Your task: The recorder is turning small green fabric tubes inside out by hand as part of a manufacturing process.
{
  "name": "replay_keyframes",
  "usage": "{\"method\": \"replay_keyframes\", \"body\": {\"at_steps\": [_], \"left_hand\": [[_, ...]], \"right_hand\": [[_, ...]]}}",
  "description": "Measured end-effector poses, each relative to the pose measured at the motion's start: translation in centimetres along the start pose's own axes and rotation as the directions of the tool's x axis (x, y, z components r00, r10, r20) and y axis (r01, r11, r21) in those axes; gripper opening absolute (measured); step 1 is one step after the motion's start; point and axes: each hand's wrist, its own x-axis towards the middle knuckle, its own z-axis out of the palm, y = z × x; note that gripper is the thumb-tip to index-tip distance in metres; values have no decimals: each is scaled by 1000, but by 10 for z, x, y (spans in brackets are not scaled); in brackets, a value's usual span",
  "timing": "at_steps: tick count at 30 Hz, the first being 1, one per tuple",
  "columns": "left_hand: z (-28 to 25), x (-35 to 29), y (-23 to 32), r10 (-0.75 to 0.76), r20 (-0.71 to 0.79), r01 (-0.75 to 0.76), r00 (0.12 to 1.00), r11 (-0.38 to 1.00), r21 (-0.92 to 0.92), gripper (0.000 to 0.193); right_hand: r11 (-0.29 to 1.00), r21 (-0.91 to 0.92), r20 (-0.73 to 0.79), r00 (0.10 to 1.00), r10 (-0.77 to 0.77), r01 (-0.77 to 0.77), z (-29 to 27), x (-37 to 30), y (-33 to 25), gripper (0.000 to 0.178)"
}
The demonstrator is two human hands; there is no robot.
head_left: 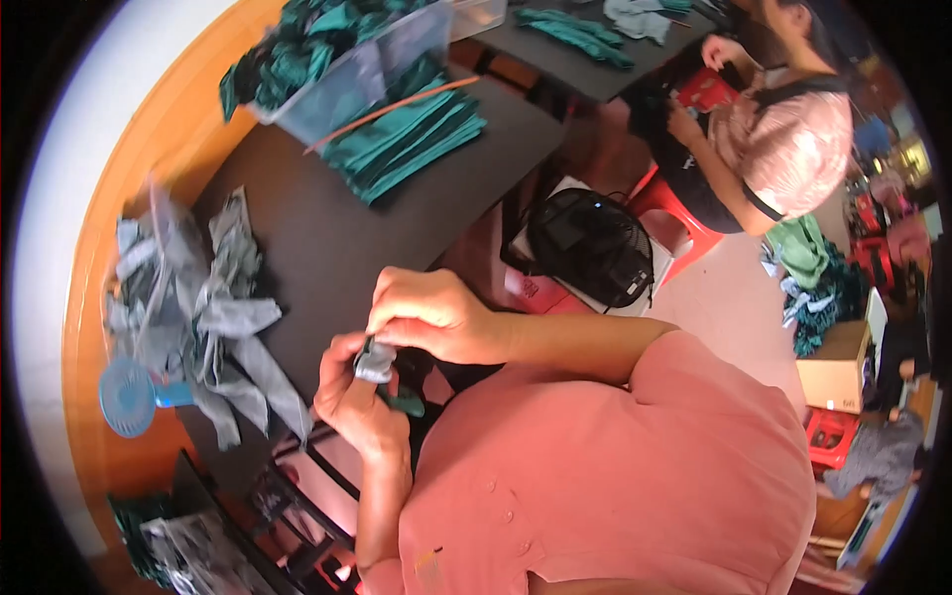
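Note:
Close to my chest, both hands are at a small grey-and-dark-green cloth piece (pixel 374 363). My left hand (pixel 359 407) is closed around it from below, and a dark green end shows beside the palm. From above, my right hand (pixel 436 315) pinches its upper edge between thumb and fingers. The fingers hide much of the piece, so its full shape cannot be made out. Left of my hands, a heap of grey cloth strips (pixel 238 317) lies on the dark table (pixel 327 238), some hanging over its edge.
A clear plastic bin (pixel 342 94) of green cloth stands at the table's far end, beside stacked green pieces (pixel 407 144) and an orange stick (pixel 397 111). A small blue fan (pixel 127 397) is at the left. Rightward are a black fan (pixel 590 248) and a seated person (pixel 764 149).

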Motion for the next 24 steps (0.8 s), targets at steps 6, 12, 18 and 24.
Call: {"method": "replay_keyframes", "body": {"at_steps": [6,12,18,24], "left_hand": [[-7,5,5,-37,48,40,998,996,-76,32],[5,6,13,-27,64,32,998,997,-76,30],[2,11,13,-31,89,35,996,999,-38,22],[18,27,9,215,-148,-215,965,976,13,21]], "right_hand": [[994,100,36,998,-56,52,-1,10,3,9],[859,359,243,925,292,-365,-14,25,2,13],[767,335,344,829,440,-546,-21,31,-1,17],[985,-151,-16,997,77,-79,32,3,-11,53]]}}
